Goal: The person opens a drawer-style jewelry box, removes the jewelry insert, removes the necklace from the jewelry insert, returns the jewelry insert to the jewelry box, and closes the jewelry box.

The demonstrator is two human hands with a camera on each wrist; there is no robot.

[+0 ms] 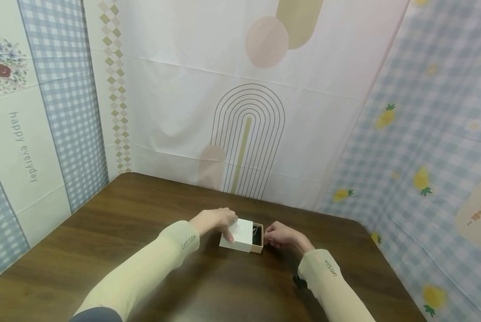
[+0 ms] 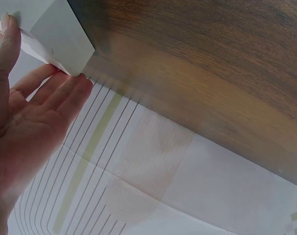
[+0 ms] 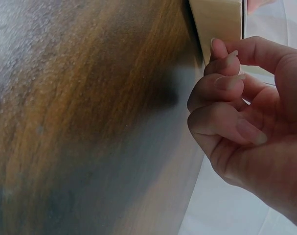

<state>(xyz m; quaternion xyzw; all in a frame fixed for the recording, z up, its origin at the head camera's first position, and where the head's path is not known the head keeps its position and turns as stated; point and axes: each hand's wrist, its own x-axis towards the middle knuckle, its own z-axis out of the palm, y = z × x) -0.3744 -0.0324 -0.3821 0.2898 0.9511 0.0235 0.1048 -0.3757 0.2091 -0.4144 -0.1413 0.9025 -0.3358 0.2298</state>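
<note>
A small white box sleeve (image 1: pixel 244 229) lies on the table, with printed text on top. Its tan inner drawer (image 1: pixel 257 249) sticks out partway at the right, showing a black inside with thin light lines. My left hand (image 1: pixel 216 220) holds the sleeve from the left, thumb on the near side and fingers on the far side. In the left wrist view, those fingertips press the white sleeve (image 2: pixel 65 36). At the drawer's outer end is my right hand (image 1: pixel 282 235), its fingers curled. The right wrist view shows its index fingertip and thumb at the tan end wall (image 3: pixel 219 22).
The brown wooden table (image 1: pixel 168 286) extends around the box on all sides. A white printed cloth (image 1: pixel 163 112) hangs behind the far edge. Blue checked cloths hang at left and right. A dark band (image 1: pixel 299 281) shows at the right wrist.
</note>
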